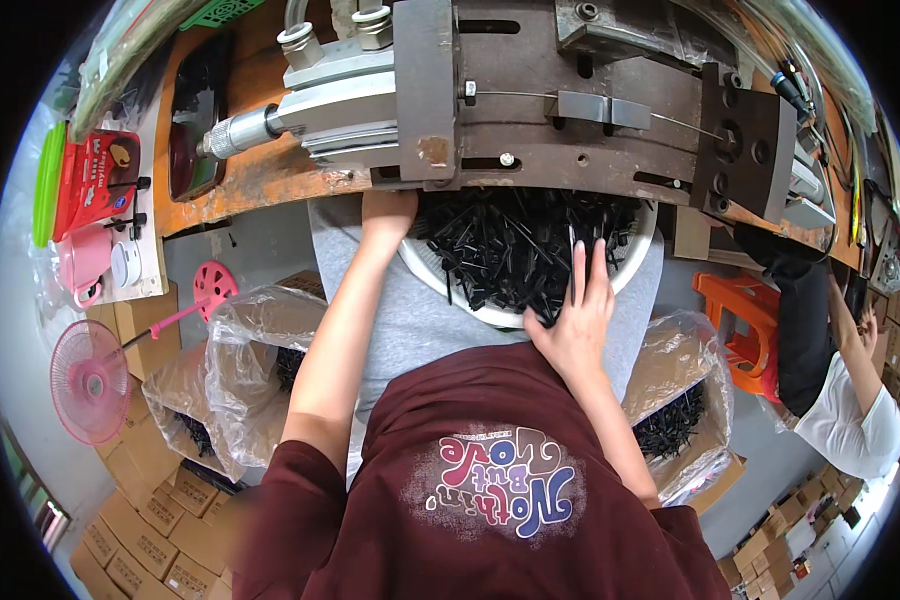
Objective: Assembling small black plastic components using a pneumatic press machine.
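Right hand rests flat, fingers spread, on black pins heaped in white basin — left hand at its far rim, fingers hidden — basin full.

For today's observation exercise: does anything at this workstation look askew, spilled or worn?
A few black parts poke over the white basin's rim near the left hand, not fully spilled. The orange bench edge looks worn and chipped. The right hand rests on the pile.

Left hand extended forward, fingers hidden. Right hand flat, fingers spread, palm down. Both forearms bare, angled inward.
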A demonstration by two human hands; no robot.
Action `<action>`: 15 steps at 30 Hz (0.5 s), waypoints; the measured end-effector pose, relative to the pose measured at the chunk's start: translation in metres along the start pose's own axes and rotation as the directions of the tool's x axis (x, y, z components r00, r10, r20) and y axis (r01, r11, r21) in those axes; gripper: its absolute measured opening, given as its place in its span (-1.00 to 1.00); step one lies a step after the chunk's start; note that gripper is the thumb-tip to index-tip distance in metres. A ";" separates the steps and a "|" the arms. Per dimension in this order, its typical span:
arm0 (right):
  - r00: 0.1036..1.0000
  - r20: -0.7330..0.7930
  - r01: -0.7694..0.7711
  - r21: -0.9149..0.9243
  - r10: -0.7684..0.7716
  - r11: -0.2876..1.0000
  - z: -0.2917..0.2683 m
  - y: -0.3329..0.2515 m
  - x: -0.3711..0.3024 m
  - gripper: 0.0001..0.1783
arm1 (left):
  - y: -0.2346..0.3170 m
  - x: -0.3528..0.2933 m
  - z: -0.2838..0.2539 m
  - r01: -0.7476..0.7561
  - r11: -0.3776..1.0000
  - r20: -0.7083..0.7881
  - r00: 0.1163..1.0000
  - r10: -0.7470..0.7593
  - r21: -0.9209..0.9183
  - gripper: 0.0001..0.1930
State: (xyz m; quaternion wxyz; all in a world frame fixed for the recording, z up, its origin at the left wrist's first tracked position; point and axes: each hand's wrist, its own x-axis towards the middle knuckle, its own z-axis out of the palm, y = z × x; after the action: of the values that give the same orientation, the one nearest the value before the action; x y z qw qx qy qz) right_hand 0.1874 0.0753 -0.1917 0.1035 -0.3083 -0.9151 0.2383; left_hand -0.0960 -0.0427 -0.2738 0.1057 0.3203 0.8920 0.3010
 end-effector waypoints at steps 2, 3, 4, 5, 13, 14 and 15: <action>0.999 -0.014 0.037 -0.023 -0.038 0.999 0.008 0.001 0.013 0.33 | 0.003 0.001 -0.001 0.072 0.997 0.031 0.997 -0.073 0.036 -0.54; 1.000 -0.002 0.028 -0.044 -0.028 0.999 0.010 0.000 0.022 0.32 | 0.004 0.002 -0.002 0.109 0.993 0.047 0.993 -0.111 0.050 -0.55; 1.000 0.010 0.017 -0.063 -0.016 0.998 0.014 -0.002 0.029 0.32 | 0.010 0.003 -0.006 0.147 0.988 0.078 0.985 -0.151 0.055 -0.56; 1.000 0.022 0.005 -0.082 -0.004 0.997 0.014 -0.006 0.035 0.32 | 0.013 0.003 -0.008 0.185 0.981 0.107 0.976 -0.191 0.061 -0.57; 0.997 -0.073 0.020 -0.166 -0.032 0.986 0.022 -0.019 0.066 0.02 | -0.006 -0.002 0.001 0.057 0.995 0.005 0.998 -0.058 0.083 -0.59; 0.999 -0.047 0.008 -0.207 -0.018 0.978 0.021 -0.021 0.072 0.01 | -0.007 -0.002 0.001 0.033 0.996 0.000 0.999 -0.033 0.081 -0.59; 1.000 -0.022 -0.004 -0.247 -0.002 0.969 0.021 -0.022 0.077 0.01 | -0.007 -0.001 0.000 0.013 0.998 -0.014 1.000 -0.012 0.063 -0.60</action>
State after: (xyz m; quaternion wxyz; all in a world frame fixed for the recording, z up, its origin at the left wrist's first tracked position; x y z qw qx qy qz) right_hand 0.1087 0.0996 -0.1958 0.0744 -0.3218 -0.9363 0.1192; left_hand -0.0990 -0.0478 -0.2781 0.0912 0.3157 0.9038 0.2741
